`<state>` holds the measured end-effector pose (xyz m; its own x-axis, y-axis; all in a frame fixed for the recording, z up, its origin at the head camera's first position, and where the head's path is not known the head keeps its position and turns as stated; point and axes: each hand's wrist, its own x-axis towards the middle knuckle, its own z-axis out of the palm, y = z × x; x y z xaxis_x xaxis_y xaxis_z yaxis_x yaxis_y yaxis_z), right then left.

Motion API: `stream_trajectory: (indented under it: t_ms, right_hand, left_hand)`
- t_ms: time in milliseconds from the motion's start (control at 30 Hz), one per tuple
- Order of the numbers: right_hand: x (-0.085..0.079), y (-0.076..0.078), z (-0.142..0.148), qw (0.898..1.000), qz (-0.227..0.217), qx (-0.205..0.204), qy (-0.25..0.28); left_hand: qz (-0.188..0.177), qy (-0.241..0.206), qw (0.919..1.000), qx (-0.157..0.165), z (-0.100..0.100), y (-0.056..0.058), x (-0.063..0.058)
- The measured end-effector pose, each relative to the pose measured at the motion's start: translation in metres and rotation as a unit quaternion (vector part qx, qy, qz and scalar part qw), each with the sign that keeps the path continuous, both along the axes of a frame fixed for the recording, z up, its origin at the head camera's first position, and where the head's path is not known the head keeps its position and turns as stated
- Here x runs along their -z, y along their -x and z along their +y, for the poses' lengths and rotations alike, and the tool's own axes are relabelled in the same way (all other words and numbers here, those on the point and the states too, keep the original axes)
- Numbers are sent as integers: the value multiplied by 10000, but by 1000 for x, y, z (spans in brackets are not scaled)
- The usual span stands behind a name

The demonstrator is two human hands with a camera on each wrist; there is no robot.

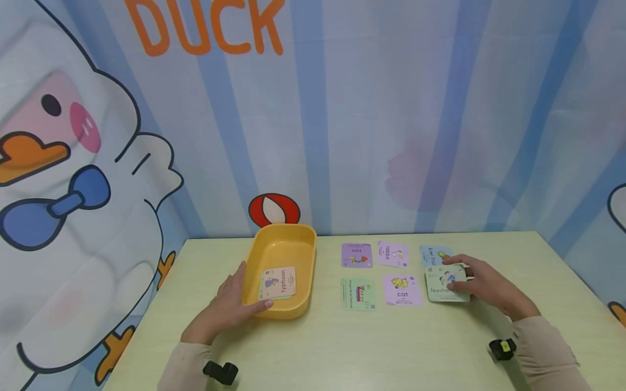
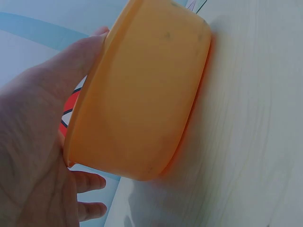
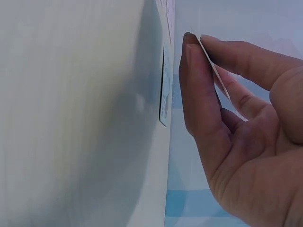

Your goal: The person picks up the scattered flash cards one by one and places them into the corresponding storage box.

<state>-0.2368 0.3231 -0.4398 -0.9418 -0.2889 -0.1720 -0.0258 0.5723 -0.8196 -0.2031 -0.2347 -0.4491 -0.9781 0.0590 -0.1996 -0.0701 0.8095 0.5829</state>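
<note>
My right hand [image 1: 476, 285] pinches a pale green card reading "teacher" [image 1: 437, 291], its thumb over the printed face; the right wrist view shows a thin card [image 3: 215, 71] edge-on between thumb and fingers. A blue kiwi fruit card [image 1: 430, 254] lies just behind it, partly covered. Spread along the left side of a yellow tray [image 1: 308, 296], my left hand [image 1: 225, 307] touches its rim, the thumb reaching over the near corner. Inside the tray a pinkish "typhoon" card [image 1: 283, 282] rests over a green-edged one.
Right of the tray lie a zoo card [image 1: 357, 255], a rabbit card [image 1: 393, 254], a dragon boat festival card [image 1: 358, 294] and a cat card [image 1: 402, 289]. A printed duck curtain [image 1: 371, 136] hangs behind the pale table [image 1: 362, 353].
</note>
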Motion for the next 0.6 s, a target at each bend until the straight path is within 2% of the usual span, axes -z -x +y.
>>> stream_trajectory:
  t_ms: [233, 600]
  right_hand:
    - [-3, 1, 0, 9999, 43, 137, 81]
    - [-12, 3, -5, 9994, 93, 244, 244]
  left_hand:
    - [37, 24, 10000, 36, 0, -1, -3]
    - [92, -5, 9999, 61, -1, 0, 0]
